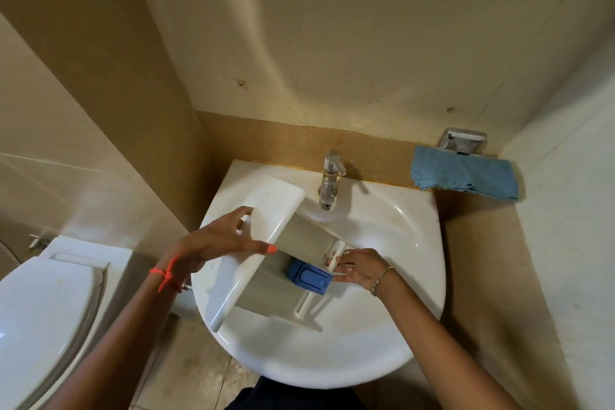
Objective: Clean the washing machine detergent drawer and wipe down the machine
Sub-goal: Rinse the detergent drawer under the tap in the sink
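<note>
Frame centre, over sink [332,359]: left hand [219,240] grips detergent drawer [299,236] front panel, right hand [359,268] pinches its rear. Advice: hold tilted beneath tap [329,180]; rinse blue insert [307,276] first.

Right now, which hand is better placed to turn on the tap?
Probably the right hand: it only pinches the rear of the drawer, with a clear path to the tap. The left hand grips the front panel, which blocks its way.
</note>
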